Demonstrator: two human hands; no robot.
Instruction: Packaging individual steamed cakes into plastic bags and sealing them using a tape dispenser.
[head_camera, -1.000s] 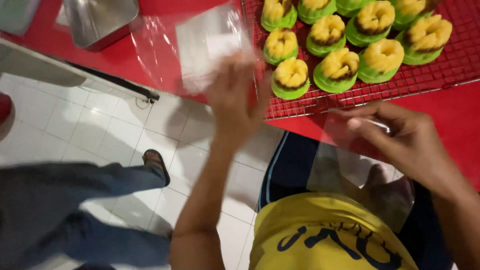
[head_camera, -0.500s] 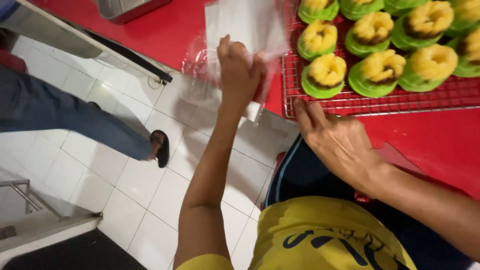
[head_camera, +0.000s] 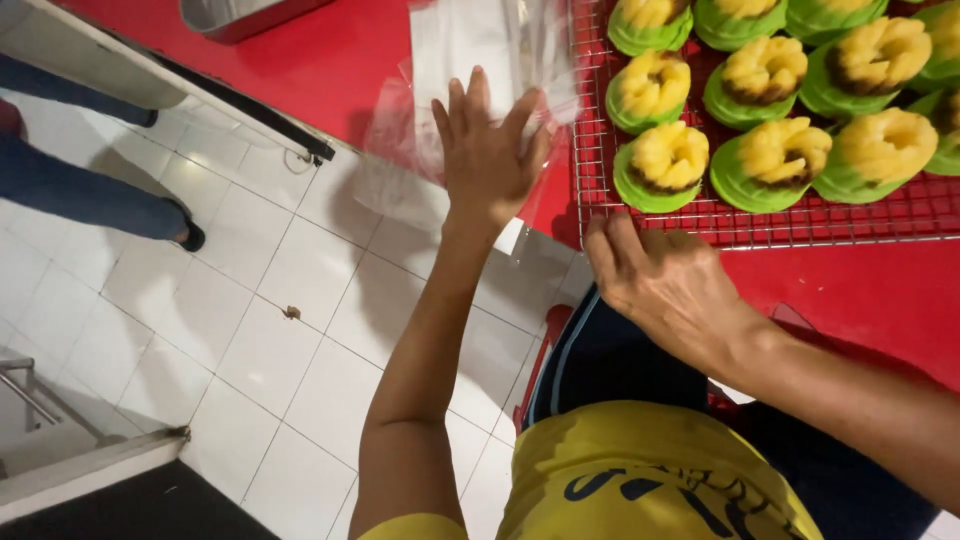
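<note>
Head view: left hand (head_camera: 487, 150) upper centre, fingers spread, palm flat on clear plastic bags (head_camera: 470, 60) lying on red table (head_camera: 330, 60); right hand (head_camera: 665, 285) centre right, loosely curled, gripping nothing, fingertips at edge of wire rack (head_camera: 760, 225) carrying green-and-yellow cakes (head_camera: 665, 160).

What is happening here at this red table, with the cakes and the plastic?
A person in a yellow shirt works at a red table. The left hand lies flat, fingers spread, on a pile of clear plastic bags. The right hand rests at the near edge of a wire cooling rack that holds green and yellow ring cakes. Neither hand holds a cake.
</note>
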